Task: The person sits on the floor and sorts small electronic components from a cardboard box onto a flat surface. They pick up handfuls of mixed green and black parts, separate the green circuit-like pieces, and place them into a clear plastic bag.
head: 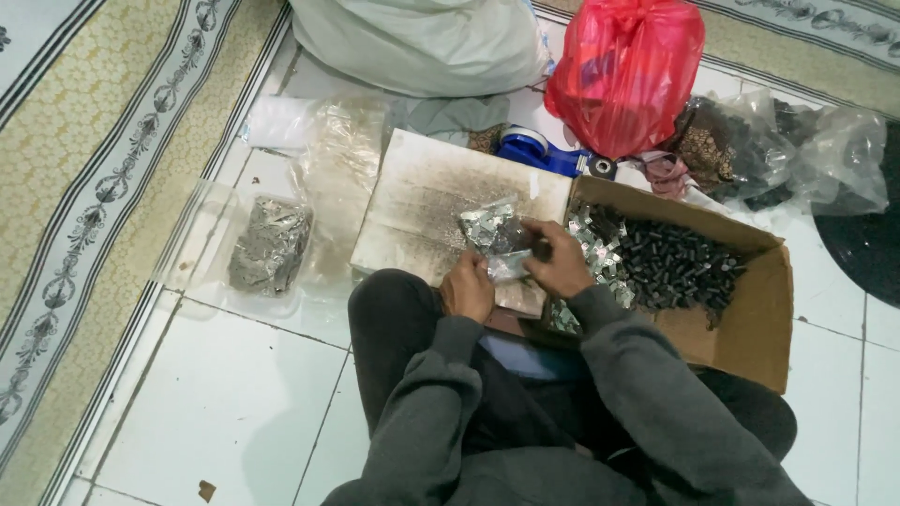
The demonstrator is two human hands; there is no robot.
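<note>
Item: small clear plastic packet (pixel 495 240) of shiny silver pieces, held between both hands above the person's lap. Left hand (pixel 468 288) is curled closed on the packet's lower near edge; right hand (pixel 560 260) pinches its right side, fingers folded over it, with something small and dark at the fingertips that is too blurred to name. The packet's long axis runs from the grip up and to the left, its free end pointing away from the person toward the worn cardboard flap (pixel 450 201) lying flat just beyond it. Directly right of the grip: an open cardboard box (pixel 750 319) holding a heap of small dark cylinders (pixel 675 267), with loose silver pieces (pixel 600 248) along its near-left corner. Well left of the grip, on the white tiled floor (pixel 234 403): a clear bag (pixel 270 245) with a grey crumpled mass inside. Beyond the grip: a white sack (pixel 422 42), a red plastic bag (pixel 623 70), a blue tape dispenser (pixel 539 150), clear bags of dark contents (pixel 750 145). Patterned carpet (pixel 84 187) borders the floor at far left.
</note>
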